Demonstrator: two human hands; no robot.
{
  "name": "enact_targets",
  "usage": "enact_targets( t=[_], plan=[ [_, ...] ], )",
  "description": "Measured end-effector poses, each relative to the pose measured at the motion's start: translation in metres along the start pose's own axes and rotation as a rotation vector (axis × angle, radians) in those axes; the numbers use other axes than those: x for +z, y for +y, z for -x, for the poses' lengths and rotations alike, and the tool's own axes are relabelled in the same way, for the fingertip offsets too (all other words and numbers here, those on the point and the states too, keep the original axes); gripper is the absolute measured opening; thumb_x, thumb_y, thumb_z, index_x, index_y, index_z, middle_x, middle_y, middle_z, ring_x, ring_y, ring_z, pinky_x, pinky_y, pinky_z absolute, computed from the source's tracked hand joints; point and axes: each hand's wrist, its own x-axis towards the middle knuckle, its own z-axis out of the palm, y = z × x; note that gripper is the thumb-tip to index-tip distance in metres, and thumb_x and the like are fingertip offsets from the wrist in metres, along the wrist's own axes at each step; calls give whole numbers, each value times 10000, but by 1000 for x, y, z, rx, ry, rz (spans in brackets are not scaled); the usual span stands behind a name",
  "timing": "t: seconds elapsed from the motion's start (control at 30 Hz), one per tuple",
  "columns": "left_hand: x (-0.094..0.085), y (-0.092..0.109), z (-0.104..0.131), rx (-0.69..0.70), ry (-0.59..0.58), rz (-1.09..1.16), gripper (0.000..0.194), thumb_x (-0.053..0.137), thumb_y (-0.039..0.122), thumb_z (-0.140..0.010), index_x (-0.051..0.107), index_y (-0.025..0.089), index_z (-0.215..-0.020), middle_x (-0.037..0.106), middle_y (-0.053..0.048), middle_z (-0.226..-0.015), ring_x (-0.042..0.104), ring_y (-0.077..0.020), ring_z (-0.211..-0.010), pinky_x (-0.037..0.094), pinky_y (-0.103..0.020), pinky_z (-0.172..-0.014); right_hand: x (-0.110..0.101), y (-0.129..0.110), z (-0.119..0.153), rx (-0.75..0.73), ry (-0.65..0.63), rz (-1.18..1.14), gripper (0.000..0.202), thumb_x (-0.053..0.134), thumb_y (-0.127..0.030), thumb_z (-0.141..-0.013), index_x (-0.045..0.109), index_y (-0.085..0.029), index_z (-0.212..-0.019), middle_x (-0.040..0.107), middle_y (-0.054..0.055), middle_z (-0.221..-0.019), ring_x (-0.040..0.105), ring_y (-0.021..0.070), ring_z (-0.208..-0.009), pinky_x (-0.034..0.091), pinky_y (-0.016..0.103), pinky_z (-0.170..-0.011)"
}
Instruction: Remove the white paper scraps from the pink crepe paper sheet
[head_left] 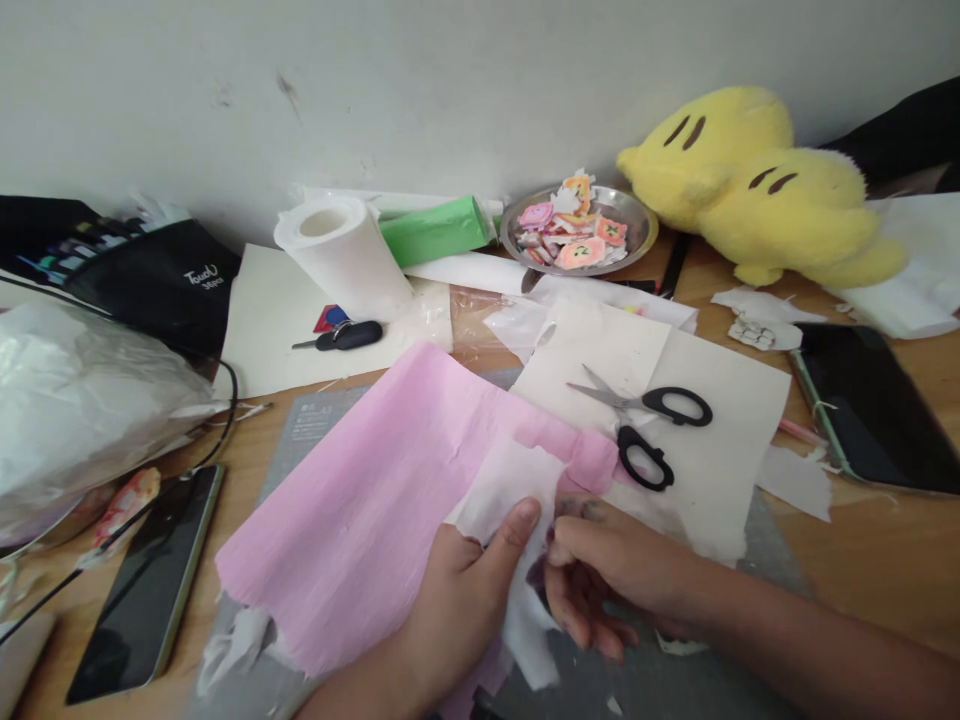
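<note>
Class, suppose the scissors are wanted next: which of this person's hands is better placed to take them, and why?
Right, probably: the right hand is nearer the scissors, whose black handles lie just beyond it. The left hand is farther off, its thumb pressed on the white scrap.

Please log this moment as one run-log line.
left hand: holding torn white paper; right hand: at its edge; pink paper: partly beneath; black-handled scissors: open on cream sheets

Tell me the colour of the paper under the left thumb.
White paper; the head view shows it.
</note>
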Motion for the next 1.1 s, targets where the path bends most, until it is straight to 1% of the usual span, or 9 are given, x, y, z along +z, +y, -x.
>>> enact_targets(
  t=[0.13, 0.27, 0.33, 0.47, 0.5, 0.6, 0.7, 0.87, 1.1],
  plan=[
    [2, 2, 3, 8, -15, 39, 349, 617, 481, -790, 629, 152, -677, 612, 26, -471, 550, -93, -420, 421, -159, -401, -1, 1, -1, -2, -13, -9, 328, 313, -215, -631, 521, -156, -384, 500, -9, -358, 409, 54, -238, 239, 117, -209],
    [1, 2, 5, 21, 26, 16, 367, 639, 503, -760, 629, 147, -668, 597, 25, -463, 541, -103, -421, 416, -173, -391, -1, 3, -2, -9, -31, -21, 309, 320, -234, -611, 511, -153, -382, 504, -6, -365, 411, 54, -240, 241, 121, -209],
    [-1, 4, 4, 19, 99, 19, 374, 648, 515, -745, 618, 151, -662, 584, 32, -459, 523, -102, -401, 414, -182, -384, -2, 3, -1, 1, -26, -40, 245, 338, -233, -612, 504, -160, -447, 531, -10, -382, 418, 57, -245, 246, 120, -212],
    [-5, 9, 1, -10, 365, 65, 368, 631, 534, -753, 567, 181, -672, 517, 73, -415, 466, -91, -337, 381, -190, -347, -2, 1, 1, 16, -24, -98, 58, 393, -203, -661, 433, -212, -702, 604, -44, -434, 445, 80, -247, 260, 113, -220],
    [-5, 9, 0, -19, 382, 69, 369, 630, 541, -750, 563, 185, -678, 500, 78, -401, 454, -92, -323, 367, -192, -334, -2, 0, 1, 15, -24, -105, 61, 397, -202, -671, 417, -218, -726, 605, -49, -435, 444, 81, -247, 261, 112, -222],
    [-2, 9, 1, -29, 298, 56, 386, 651, 549, -721, 566, 179, -653, 508, 67, -399, 464, -99, -328, 369, -198, -336, 0, -1, 3, 24, -4, -125, 26, 403, -233, -691, 405, -215, -709, 588, -43, -426, 437, 75, -252, 258, 114, -223],
    [3, 7, 3, -44, 211, 47, 399, 682, 547, -685, 581, 166, -626, 578, 31, -452, 536, -115, -401, 428, -201, -393, 2, -2, 4, 14, 31, -105, 78, 395, -256, -703, 421, -202, -652, 561, -35, -406, 429, 63, -257, 249, 112, -223],
    [3, 3, 2, -81, 85, 5, 433, 638, 579, -713, 620, 149, -666, 597, 6, -436, 557, -129, -396, 424, -199, -381, 1, 0, 2, 19, 30, -65, 175, 401, -226, -716, 476, -177, -566, 554, -38, -402, 440, 53, -262, 261, 111, -221],
    [1, 1, 2, -62, 30, -16, 436, 616, 563, -743, 586, 156, -589, 578, 6, -393, 554, -128, -376, 423, -194, -378, 2, 0, 0, 24, 14, -57, 247, 333, -175, -671, 497, -174, -487, 529, -35, -362, 419, 56, -241, 250, 114, -215]
  ],
)
